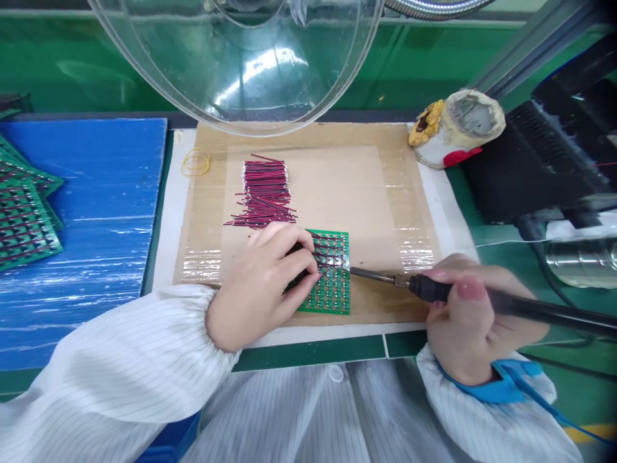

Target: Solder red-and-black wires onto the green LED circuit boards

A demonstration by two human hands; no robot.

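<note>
Green circuit board point(332, 292) lies flat on the taped cardboard mat point(385, 193), near its front edge. Left hand point(263, 286) curled over the board's left part, fingertips pinching something small and dark; what it is, cannot tell. Right hand point(470, 315) closed round the soldering iron point(434, 289), tip touching the board. Board looks thin, stiff, light; best held by its edges. Red-black wire pieces point(264, 193) lie just behind: limp, easily scattered.
</note>
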